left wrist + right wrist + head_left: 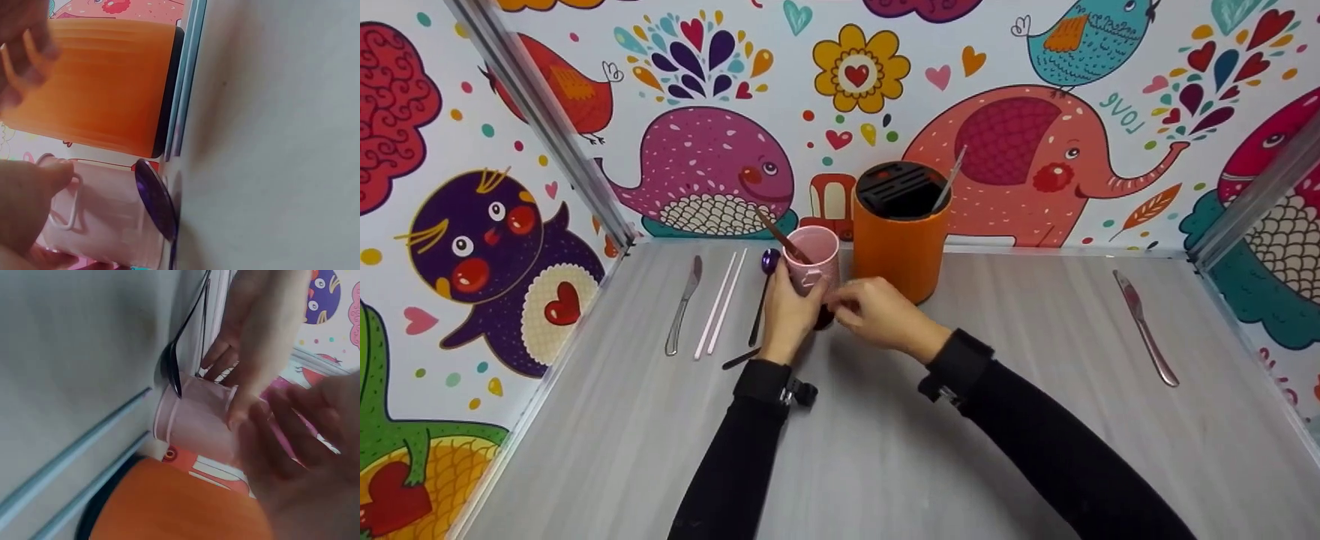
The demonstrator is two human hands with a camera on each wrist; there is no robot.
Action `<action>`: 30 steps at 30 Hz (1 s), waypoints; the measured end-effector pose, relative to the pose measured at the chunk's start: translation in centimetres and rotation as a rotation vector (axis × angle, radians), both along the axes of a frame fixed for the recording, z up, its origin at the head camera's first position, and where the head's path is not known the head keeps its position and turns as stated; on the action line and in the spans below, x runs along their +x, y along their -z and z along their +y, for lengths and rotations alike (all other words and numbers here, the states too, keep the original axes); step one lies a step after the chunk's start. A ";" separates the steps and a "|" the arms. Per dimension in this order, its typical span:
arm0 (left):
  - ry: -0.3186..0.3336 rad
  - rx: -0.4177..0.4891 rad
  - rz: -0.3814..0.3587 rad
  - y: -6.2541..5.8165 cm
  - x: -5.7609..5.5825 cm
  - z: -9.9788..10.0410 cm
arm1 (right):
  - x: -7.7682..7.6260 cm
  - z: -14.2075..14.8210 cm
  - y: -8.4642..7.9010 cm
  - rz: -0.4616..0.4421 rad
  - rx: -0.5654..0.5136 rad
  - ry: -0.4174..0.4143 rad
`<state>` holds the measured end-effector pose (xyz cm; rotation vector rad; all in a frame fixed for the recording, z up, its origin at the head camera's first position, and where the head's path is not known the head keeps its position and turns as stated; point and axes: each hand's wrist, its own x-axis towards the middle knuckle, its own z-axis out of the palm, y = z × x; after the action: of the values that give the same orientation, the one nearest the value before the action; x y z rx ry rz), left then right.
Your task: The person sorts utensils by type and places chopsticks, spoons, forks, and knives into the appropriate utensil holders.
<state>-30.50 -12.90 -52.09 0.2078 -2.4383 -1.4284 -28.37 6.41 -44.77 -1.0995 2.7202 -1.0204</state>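
Observation:
My left hand [793,315] grips a pink cup [817,259], fingers around its side and thumb at the small handle [73,205]. A brown stick [780,234] leans out of the cup's mouth. Close on the cup's right is my right hand [881,319], fingers loosely bent, nothing seen in them; it blurs in both wrist views. A dark purple spoon [154,199] lies by the cup's base, its bowl overlapping the cup there. To the right stands an orange utensil holder [900,255] with a black slotted top and a clear rod [951,180] sticking out.
Left of the cup lie another purple spoon [769,261], two pale pink sticks [721,304] and a table knife [684,307]. A second knife [1144,326] lies far right. Two pale rods [79,441] run along the holder's base. A patterned wall [847,135] stands behind.

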 end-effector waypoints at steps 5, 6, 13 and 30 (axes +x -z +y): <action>-0.019 -0.040 -0.048 -0.7 0.2 0.4 | 0.5 3.1 -0.2 -0.143 0.188 -0.077; -0.020 -0.037 -0.052 -0.8 0.2 0.5 | 0.6 3.8 -0.2 -0.163 0.215 -0.080; -0.007 -0.008 -0.052 -0.9 0.1 0.7 | 0.4 10.3 0.6 -0.278 0.368 0.021; -0.011 -0.003 -0.036 -0.6 0.1 0.5 | -3.3 27.0 1.3 -0.422 0.421 0.559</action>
<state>-30.37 -12.43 -51.53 0.2482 -2.4636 -1.4284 -31.65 33.37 -46.08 -0.0446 2.7234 -0.5637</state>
